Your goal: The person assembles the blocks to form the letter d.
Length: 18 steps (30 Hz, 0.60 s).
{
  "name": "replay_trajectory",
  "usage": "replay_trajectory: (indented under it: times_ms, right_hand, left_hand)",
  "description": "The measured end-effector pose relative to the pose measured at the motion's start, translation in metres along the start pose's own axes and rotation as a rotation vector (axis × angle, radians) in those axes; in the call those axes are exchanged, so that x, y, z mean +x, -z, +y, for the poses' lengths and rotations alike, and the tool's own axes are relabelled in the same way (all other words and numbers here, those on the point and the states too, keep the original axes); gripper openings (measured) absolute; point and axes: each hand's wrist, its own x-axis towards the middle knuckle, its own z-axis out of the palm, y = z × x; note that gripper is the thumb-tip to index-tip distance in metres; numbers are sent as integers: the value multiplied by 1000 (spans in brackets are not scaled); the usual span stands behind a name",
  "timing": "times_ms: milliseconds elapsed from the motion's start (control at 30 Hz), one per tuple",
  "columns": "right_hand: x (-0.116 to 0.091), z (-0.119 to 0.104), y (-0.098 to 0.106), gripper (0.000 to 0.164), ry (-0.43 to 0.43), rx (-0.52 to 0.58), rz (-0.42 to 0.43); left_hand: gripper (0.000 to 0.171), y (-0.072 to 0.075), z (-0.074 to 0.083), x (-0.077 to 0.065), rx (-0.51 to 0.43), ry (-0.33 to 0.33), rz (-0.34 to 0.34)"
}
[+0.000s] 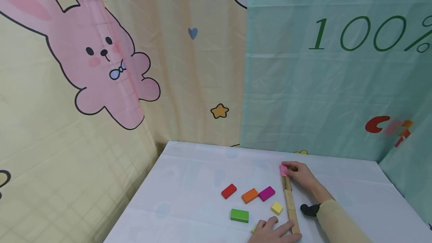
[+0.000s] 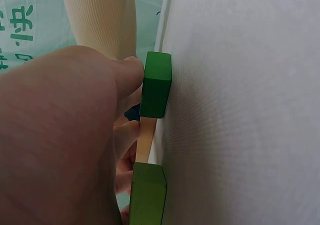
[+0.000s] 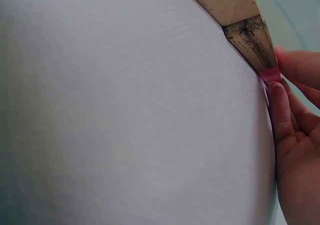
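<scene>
My right hand (image 1: 303, 178) pinches a pink block (image 1: 282, 170) between thumb and fingers, at the far end of a straight row of wooden blocks (image 1: 289, 200). In the right wrist view the pink block (image 3: 270, 75) meets a dark-stained wooden block (image 3: 250, 40). My left hand (image 1: 273, 232) lies at the near end of the row with fingers spread, fingertips right at the wood. A lime green block (image 1: 253, 230) is mostly hidden beside it. In the left wrist view the thumb overlaps the edge of a green block (image 2: 157, 82), above a lime block (image 2: 148, 192).
Left of the row lie a red block (image 1: 228, 191), an orange block (image 1: 250, 195), a magenta block (image 1: 267, 193), a yellow block (image 1: 276, 208) and a green block (image 1: 239, 215) on the white table (image 1: 189, 175). Printed curtains (image 1: 202, 66) hang behind the table.
</scene>
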Motion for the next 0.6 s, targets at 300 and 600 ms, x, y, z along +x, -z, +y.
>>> replay_trajectory:
  times_ms: [300,600]
  right_hand:
    - [0,-3,-1,37,8,-4,7]
    - [1,2,-2,37,3,-22,5]
  left_hand:
    - [60,1,-1,1,11,15,-18]
    - [61,4,2,1,8,22,-56]
